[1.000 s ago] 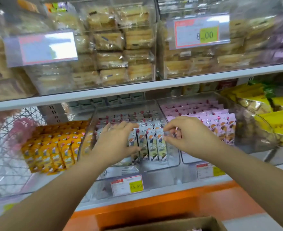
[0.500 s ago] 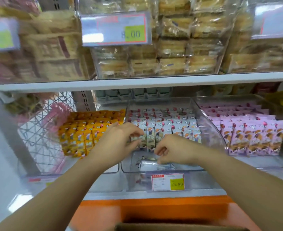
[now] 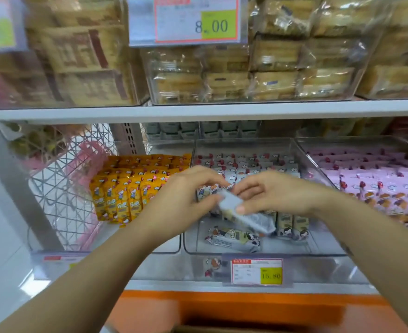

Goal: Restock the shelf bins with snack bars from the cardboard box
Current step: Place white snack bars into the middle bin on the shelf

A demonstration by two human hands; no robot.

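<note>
1. head view, the hands: the right hand [image 3: 275,193] pinches a grey-wrapped snack bar [image 3: 244,212] between thumb and curled fingers, a narrow grip near the bar's middle. the left hand [image 3: 186,195] meets the bar's upper end, with its fingers curled over and its thumb under, and it looks to be pinching that end too. the bar is blurred and hangs tilted, lower end toward the front.
2. head view, where it goes: the bar is held above the front part of the clear middle bin [image 3: 246,254]. just behind it is a standing row [image 3: 292,222] of the same bars. a loose bar [image 3: 234,239] lies flat on the bin floor, in front of the row.
3. head view, neighbours: yellow bars [image 3: 126,188] fill the bin to the left and pink bars [image 3: 378,188] the one to the right. only a sliver of the cardboard box [image 3: 222,329] shows at the bottom edge.
4. doing this step well, as i judge it: turn the bar upright, printed face forward, and seat it touching the row so it leans on its neighbours. let go only once it is propped up, then stand the loose bar up as well. keep to the middle bin.
</note>
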